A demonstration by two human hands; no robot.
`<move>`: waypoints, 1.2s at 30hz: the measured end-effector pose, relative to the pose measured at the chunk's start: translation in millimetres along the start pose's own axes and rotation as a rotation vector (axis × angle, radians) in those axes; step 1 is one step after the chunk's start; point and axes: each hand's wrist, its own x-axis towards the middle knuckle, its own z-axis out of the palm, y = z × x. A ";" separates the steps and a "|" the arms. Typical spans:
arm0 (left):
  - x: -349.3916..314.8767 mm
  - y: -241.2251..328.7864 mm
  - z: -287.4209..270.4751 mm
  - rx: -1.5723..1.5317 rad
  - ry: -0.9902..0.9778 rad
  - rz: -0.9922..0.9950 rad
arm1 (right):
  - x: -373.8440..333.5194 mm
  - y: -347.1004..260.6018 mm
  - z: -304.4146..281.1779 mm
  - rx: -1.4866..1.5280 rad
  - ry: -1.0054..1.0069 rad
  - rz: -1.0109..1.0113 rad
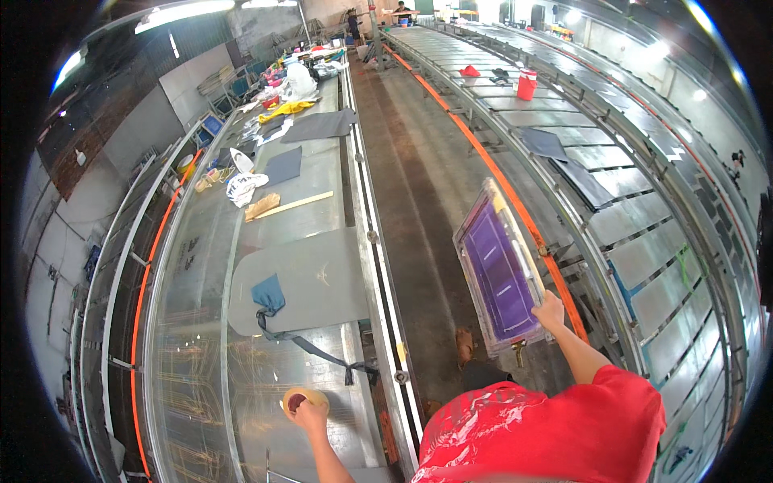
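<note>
My right hand [550,312] grips the edge of a screen printing frame [501,270] with purple mesh, held tilted over the aisle beside the right-hand table. At the lower left, my left hand [309,416] is closed on a roll of tan tape [320,396], fingers at its hole, just over the metal table. Whether the roll touches the tabletop I cannot tell. Farther up this table, a blue cloth pouch [268,295] with a dark strap [316,349] lies on a grey sheet [322,278].
A long metal table [193,322] runs along my left, bearing a wooden strip [294,204], crumpled cloths and dark fabric pieces. On the right, a long printing table [684,278] holds dark sheets [581,181] and a red bucket [527,85]. Between them lies the aisle floor [394,169].
</note>
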 end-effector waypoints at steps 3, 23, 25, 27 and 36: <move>15.3 14.3 -22.2 -0.153 0.040 -0.038 | 41.1 -15.4 33.5 -0.140 -0.092 -0.015; 470.0 347.5 26.9 -0.023 0.409 0.633 | 213.7 -56.0 100.7 -0.187 -0.236 0.090; 496.0 354.2 50.1 -0.047 0.308 0.596 | 223.4 -81.1 81.5 -0.122 -0.155 0.080; 506.0 343.6 67.8 -0.008 0.128 0.456 | 237.3 -118.8 61.8 -0.016 -0.106 0.036; 405.1 377.9 -12.3 -0.107 0.361 0.441 | 373.3 -175.5 23.3 0.215 0.059 -0.238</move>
